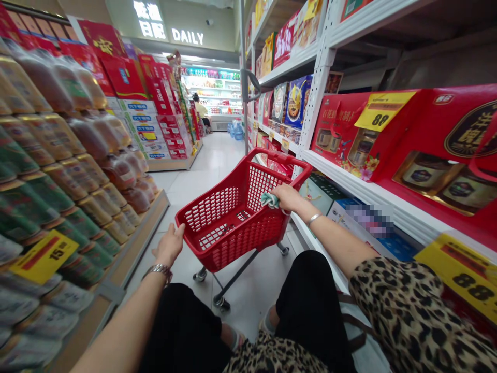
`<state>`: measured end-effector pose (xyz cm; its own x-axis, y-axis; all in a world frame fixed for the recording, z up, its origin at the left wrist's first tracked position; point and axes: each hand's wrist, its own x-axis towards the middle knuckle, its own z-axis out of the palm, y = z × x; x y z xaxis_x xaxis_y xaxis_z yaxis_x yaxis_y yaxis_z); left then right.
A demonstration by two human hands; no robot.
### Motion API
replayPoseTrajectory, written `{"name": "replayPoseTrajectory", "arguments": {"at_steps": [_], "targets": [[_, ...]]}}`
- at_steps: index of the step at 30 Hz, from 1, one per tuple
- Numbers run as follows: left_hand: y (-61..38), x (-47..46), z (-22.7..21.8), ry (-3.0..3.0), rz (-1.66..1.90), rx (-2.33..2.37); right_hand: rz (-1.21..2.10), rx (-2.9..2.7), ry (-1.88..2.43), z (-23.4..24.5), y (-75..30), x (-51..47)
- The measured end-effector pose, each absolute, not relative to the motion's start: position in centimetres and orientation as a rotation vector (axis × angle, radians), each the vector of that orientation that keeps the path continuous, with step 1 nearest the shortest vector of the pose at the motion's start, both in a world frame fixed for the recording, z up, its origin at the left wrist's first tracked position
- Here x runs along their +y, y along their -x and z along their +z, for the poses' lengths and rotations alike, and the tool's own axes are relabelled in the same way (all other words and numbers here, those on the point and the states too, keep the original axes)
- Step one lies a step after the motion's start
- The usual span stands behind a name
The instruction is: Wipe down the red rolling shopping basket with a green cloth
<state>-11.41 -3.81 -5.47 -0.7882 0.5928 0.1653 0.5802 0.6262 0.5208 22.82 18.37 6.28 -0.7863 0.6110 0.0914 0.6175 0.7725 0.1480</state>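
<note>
A red plastic shopping cart [229, 225] with lattice sides stands at an angle before my knees, on a grey wheeled frame. At its near left corner, my left hand [169, 246], with a metal watch at the wrist, has its fingers closed against the rim. My right hand [289, 199], wearing a silver bangle, rests over the cart's right side rim. Bunched in its fingers is a small green-and-white cloth [269, 200]. The undersides of both hands are hidden.
White shelves [388, 178] with red gift boxes [345, 129] line the right side closely. Stacked packs of cans [70, 191] stand on a low platform [128, 248] at left. Ahead, a tiled aisle [219, 150] leads to blue water jugs [236, 129] and a person [201, 110].
</note>
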Motion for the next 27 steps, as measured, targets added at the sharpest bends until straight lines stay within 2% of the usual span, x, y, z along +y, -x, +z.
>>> {"name": "replayPoseTrajectory", "arguments": {"at_steps": [5, 12, 19, 27], "targets": [[6.3, -4.7, -4.5, -0.688, 0.930, 2.785, -0.300, -2.876, 1.048, 5.8, -21.6, 17.6], [1.1, -5.2, -5.4, -1.069, 1.097, 2.918, -0.275, -2.784, 1.113, 5.6, -19.2, 15.3], [0.9, -3.5, -5.6, -1.515, 0.998, 2.862, -0.225, -2.736, 1.130, 5.8, -16.1, 11.9], [5.1, -4.1, -5.5, -1.630, 0.854, 2.906, -0.169, -2.749, 0.964, 5.3, -14.3, 9.0]]}}
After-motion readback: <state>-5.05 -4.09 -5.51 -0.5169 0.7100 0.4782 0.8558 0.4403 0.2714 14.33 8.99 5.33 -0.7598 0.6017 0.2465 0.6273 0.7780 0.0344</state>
